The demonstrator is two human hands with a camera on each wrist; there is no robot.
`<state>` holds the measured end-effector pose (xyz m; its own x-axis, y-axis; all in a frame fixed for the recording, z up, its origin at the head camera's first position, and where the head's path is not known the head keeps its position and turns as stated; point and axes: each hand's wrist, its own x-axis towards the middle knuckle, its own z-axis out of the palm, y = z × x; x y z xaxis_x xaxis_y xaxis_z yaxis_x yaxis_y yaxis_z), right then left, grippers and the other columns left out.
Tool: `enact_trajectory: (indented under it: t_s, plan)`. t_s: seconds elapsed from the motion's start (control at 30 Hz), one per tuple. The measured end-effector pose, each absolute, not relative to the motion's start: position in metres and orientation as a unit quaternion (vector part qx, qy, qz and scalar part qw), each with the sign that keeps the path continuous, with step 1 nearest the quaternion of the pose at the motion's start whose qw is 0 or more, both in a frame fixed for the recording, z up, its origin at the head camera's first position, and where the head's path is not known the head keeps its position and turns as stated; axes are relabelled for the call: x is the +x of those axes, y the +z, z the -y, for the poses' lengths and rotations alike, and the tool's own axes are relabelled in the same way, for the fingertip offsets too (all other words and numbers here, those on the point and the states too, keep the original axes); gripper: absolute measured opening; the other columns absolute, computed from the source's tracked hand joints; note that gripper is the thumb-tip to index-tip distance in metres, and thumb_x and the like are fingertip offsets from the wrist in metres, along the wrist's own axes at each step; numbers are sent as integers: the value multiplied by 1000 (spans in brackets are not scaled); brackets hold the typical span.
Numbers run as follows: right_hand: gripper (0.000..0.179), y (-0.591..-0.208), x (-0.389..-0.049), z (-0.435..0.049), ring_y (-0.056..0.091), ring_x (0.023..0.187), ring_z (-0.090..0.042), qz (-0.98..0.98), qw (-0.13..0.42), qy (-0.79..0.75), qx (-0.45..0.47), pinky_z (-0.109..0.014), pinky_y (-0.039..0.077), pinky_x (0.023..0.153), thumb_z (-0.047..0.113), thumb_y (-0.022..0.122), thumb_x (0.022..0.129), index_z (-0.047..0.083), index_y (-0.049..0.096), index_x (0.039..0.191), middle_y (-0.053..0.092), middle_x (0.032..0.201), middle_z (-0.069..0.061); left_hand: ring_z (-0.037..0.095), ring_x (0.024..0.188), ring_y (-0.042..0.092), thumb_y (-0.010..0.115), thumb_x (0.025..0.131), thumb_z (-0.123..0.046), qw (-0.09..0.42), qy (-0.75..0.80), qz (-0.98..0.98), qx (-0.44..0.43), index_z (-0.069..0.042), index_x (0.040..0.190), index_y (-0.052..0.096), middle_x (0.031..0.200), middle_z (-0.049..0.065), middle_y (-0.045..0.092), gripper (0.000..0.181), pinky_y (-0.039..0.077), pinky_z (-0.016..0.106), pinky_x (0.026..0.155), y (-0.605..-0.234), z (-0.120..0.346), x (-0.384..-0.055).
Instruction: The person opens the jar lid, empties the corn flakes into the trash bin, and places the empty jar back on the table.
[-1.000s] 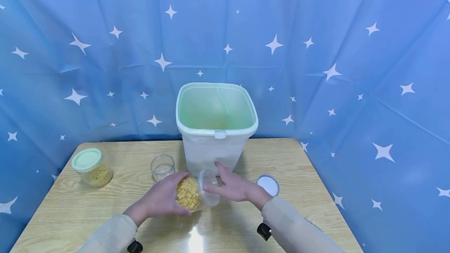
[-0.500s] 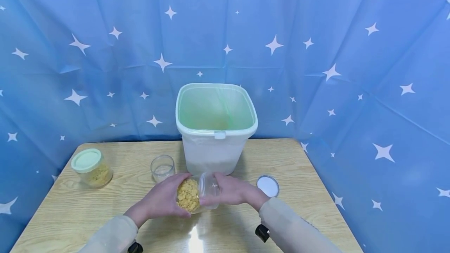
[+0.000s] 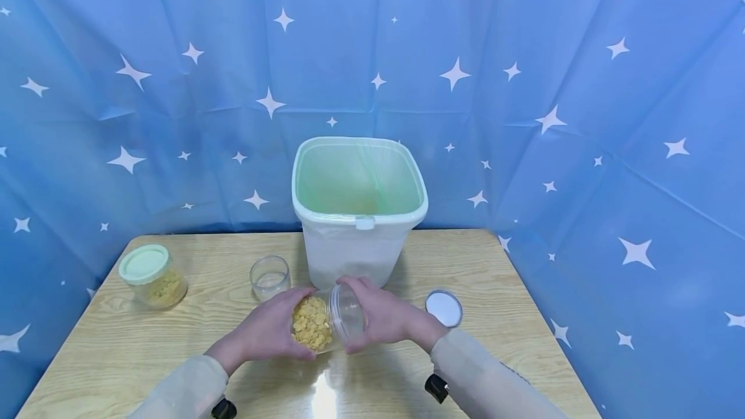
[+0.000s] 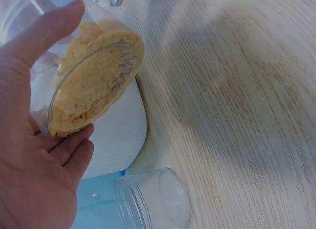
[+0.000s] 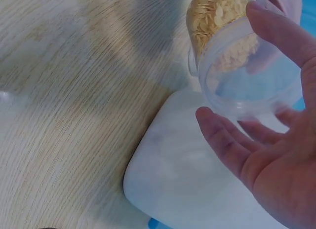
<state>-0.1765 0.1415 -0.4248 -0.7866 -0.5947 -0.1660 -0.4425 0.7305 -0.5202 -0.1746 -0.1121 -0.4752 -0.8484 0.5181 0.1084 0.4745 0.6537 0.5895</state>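
While both bare hands worked close together, a clear jar (image 3: 334, 317) lay tipped on its side between them, held above the worktop (image 3: 233, 244) and right in front of the bin (image 3: 361, 247). Yellow flakes (image 3: 311, 323) filled its base end, which pointed to the person's left; past a ridged ring, its clear end pointed right.

The left grip (image 3: 275, 328) was curved round the base end, thumb along the near side and fingers along the far side. From the left wrist, the thumb lay across the clear wall and the fingertips met the edge of the base. The right grip (image 3: 378, 315) was cupped round the clear end, fingers beyond it and thumb on the near side; whether every fingertip touched, I could not tell.

Just beyond the left grip stood a small clear tub (image 3: 270, 278), near the bin's left side. Farther left, well apart, a second jar (image 3: 154, 277) held yellow pieces under a pale green lid (image 3: 144, 265). A white disc (image 3: 443, 308) with a grey rim lay right of the bin, just beside the right wrist.

The bin was white outside and pale green inside, and stood upright near the far edge. Behind it hung a blue curtain (image 3: 192, 102) with white stars. Both sleeves (image 3: 485, 370) were pale, and a bright reflection shone on the worktop between them.
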Motion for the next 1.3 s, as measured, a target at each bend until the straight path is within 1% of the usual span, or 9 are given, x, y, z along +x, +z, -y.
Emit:
enact_trajectory:
  t_s: [0.27, 0.4, 0.57, 0.67, 0.83, 0.93, 1.1, 1.23, 1.3]
  plan:
    - [117, -425, -176, -141, 49, 131, -25, -912, 149, -233, -302, -43, 44, 109, 34, 91, 61, 23, 20, 153, 38, 149, -8, 21, 117, 58, 88, 49, -57, 40, 319, -907, 271, -7, 138, 49, 133, 3, 59, 109, 50, 48, 99, -476, 112, -176]
    - [123, -424, -176, -141, 42, 138, -27, -911, 155, -235, -302, -43, 38, 114, 32, 91, 62, 15, 14, 156, 30, 156, -10, 21, 117, 58, 88, 49, -56, 41, 320, -908, 268, -7, 138, 49, 133, 4, 59, 110, 50, 48, 99, -476, 112, -175]
    - [140, -423, -176, -143, 20, 150, -29, -907, 187, -247, -286, -45, 25, 121, 40, 91, 59, 9, -4, 157, 9, 164, -14, 19, 113, 59, 88, 49, -58, 40, 324, -908, 263, -8, 138, 49, 131, 3, 60, 109, 51, 47, 97, -475, 114, -175]
    - [141, -422, -176, -144, 15, 151, -30, -905, 212, -264, -258, -47, 22, 122, 49, 88, 62, 10, -8, 156, 4, 164, -15, 18, 113, 59, 87, 49, -59, 36, 322, -909, 262, -8, 138, 49, 130, 3, 60, 109, 51, 46, 96, -475, 114, -174]
    - [114, -420, -177, -143, 34, 144, -35, -916, 232, -263, -192, -50, 33, 116, 72, 60, 80, 5, 7, 157, 25, 160, -18, 19, 114, 58, 87, 49, -59, 34, 317, -912, 259, -8, 138, 49, 131, 4, 60, 109, 51, 46, 97, -475, 113, -175]
    - [103, -419, -178, -142, 49, 133, -35, -922, 242, -246, -174, -49, 44, 107, 78, 46, 83, 5, 25, 153, 45, 149, -17, 20, 115, 58, 87, 50, -59, 37, 317, -911, 260, -8, 138, 49, 132, 5, 60, 109, 51, 46, 98, -475, 112, -174]
    - [86, -421, -181, -141, 61, 114, -23, -911, 250, -267, -193, -41, 52, 94, 72, 58, 80, 13, 41, 141, 61, 127, -6, 19, 113, 58, 89, 49, -56, 39, 323, -908, 265, -7, 138, 48, 132, 5, 59, 109, 51, 47, 96, -474, 111, -174]
    - [93, -423, -183, -141, 58, 114, -20, -900, 232, -287, -231, -38, 52, 94, 64, 71, 73, 14, 36, 143, 58, 127, -3, 18, 113, 58, 90, 49, -53, 37, 326, -905, 270, -7, 137, 49, 131, 5, 60, 108, 51, 47, 96, -474, 111, -174]
    - [103, -424, -184, -141, 55, 121, -22, -899, 218, -285, -250, -41, 49, 100, 62, 75, 70, 11, 29, 148, 53, 135, -5, 19, 113, 58, 90, 48, -53, 36, 327, -904, 271, -8, 137, 49, 132, 5, 60, 108, 51, 47, 97, -474, 112, -174]
